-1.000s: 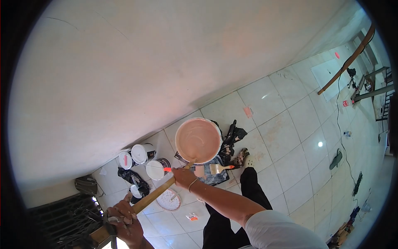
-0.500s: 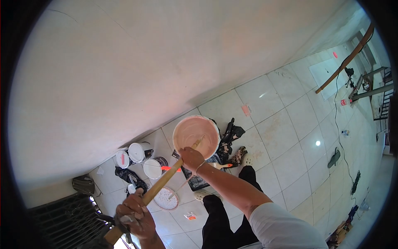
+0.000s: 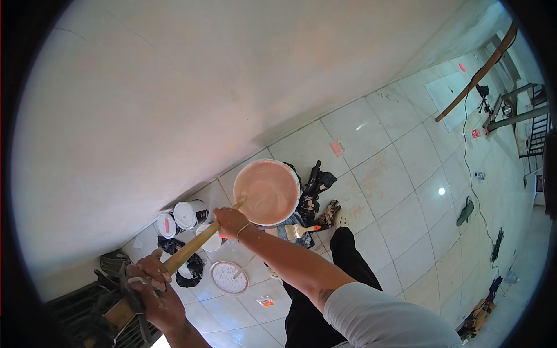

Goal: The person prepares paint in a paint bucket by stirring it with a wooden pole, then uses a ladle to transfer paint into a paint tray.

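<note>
Main change over the last half second: the lower end of the thick, yellowish wooden pole (image 3: 196, 246) shifted from well inside the large round white plastic bucket (image 3: 268, 224) to just inside its rim, on the side towards the hands. Curved ridges marked the smooth pink wet mixture (image 3: 272, 188) filling the bucket. Judgement: stirring was under way, with the pole sweeping around the bucket rather than being lifted out.

The right hand (image 3: 230, 221) was closed around the pole low down, near the bucket rim, back of the hand up; most fingertips were hidden. A thin pale band (image 3: 242, 231) circled that wrist. The left hand (image 3: 154, 287), smeared with pale residue, was wrapped around the pole further up, fingers curled over it, no gap visible. A dark strip-like item (image 3: 134, 296) showed at the left hand; too blurred to identify, and could not tell whether it was gripped.

Bucket stood on the pale tiled floor (image 3: 383, 188), near the off-white wall (image 3: 174, 104). Crumpled black plastic (image 3: 316, 182) lay just beside it; a wide, pale-bristled paintbrush with a red-tipped handle (image 3: 297, 231) lay close by. A round white speckled lid (image 3: 230, 277) lay on the tiles, apart from the bucket.
</note>
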